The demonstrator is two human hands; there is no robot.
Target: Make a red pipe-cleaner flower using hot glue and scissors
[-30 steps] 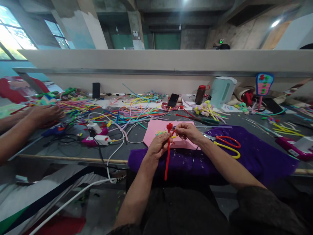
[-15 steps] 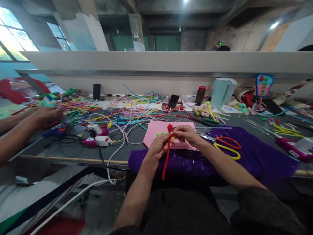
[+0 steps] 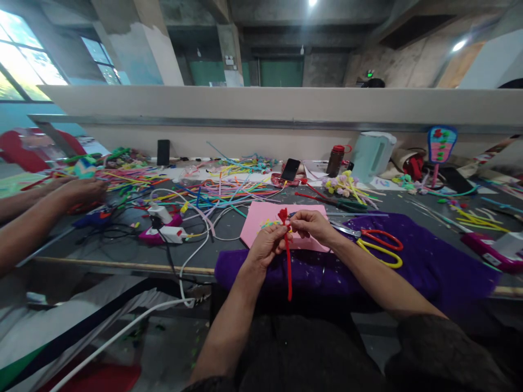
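A red pipe cleaner (image 3: 289, 275) hangs straight down from between my hands, its top end bunched into a small curled knot. My left hand (image 3: 267, 244) pinches it just under the knot. Close beside it, my right hand (image 3: 309, 224) has thumb and forefinger pressed together at the same spot; the fingertips partly hide what they grip. Below both hands lies a pink foam sheet (image 3: 253, 223) with small yellow and green bits on it. Scissors (image 3: 379, 242) with red and yellow handles rest on a purple cloth (image 3: 433, 256) to the right.
Loose coloured pipe cleaners (image 3: 237, 188) spread across the table behind. White cables and a power strip (image 3: 169, 235) lie to the left, near another person's hands (image 3: 87, 190). Pliers (image 3: 347, 203), a brown bottle (image 3: 336, 160) and a pale green kettle (image 3: 372, 155) stand or lie beyond.
The hanging end of the red pipe cleaner has swung slightly to the right, and its knot has turned a little. My hands stay nearly in place.
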